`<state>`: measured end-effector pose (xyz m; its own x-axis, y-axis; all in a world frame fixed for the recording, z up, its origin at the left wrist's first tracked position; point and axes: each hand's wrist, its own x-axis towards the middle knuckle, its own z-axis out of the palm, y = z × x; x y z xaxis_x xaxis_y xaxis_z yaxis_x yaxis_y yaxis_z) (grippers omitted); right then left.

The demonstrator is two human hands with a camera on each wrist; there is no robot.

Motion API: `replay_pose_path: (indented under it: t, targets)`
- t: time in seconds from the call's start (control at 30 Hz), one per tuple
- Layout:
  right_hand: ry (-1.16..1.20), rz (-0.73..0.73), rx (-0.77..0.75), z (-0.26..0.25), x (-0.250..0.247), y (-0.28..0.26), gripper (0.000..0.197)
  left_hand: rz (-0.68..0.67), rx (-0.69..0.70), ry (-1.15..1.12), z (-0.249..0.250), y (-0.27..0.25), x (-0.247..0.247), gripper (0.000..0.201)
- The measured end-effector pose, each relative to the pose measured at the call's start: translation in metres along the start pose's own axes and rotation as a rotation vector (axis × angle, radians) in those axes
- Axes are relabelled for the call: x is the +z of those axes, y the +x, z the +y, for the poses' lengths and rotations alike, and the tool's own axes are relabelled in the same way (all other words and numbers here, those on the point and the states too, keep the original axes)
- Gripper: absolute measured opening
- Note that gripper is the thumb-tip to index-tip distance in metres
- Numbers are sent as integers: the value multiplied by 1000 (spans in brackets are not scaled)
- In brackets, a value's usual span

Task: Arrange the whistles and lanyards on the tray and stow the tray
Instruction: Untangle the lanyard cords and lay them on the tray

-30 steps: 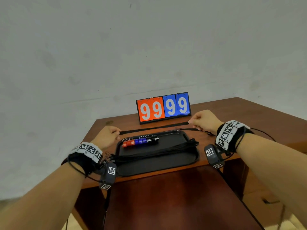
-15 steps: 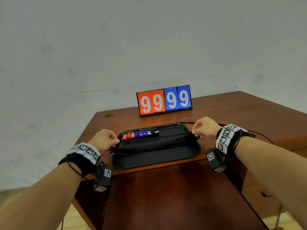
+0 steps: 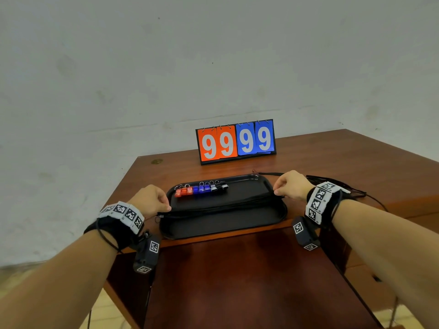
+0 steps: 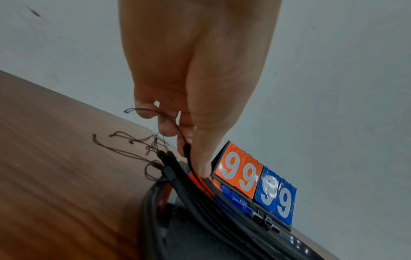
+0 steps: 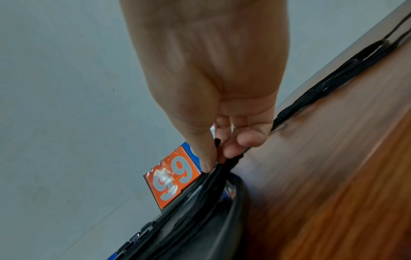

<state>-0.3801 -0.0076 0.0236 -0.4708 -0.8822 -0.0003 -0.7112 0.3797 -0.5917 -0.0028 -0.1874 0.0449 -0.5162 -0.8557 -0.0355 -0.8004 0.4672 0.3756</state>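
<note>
Item: black lanyard (image 3: 221,205), lying stretched left-to-right across black tray (image 3: 223,227), atop bundle of other lanyards.
Ends: your left hand (image 3: 149,200) pinching one end at tray's left rim; your right hand (image 3: 293,185) pinching other end at right rim. Both equally near.
Pose: both hands hanging knuckles-up, fingertips pointing down.
Whistles (image 3: 202,189): sitting in row along tray's far edge.
Behind: scoreboard (image 3: 236,141).

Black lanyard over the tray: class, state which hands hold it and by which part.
Both. The left hand pinches the black lanyard at its clip end; the right hand pinches its opposite end, over the tray.
</note>
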Motion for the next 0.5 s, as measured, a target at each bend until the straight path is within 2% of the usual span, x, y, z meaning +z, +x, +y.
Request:
replay_pose_path:
  t: [0.27,0.5]
  targets:
    - [1,19,9,0,2,-3,8,11,-75,31,3,-1,1,14]
    - [24,61,-12,3,-10,-11,6,116,-59,7,30,-1,1,14]
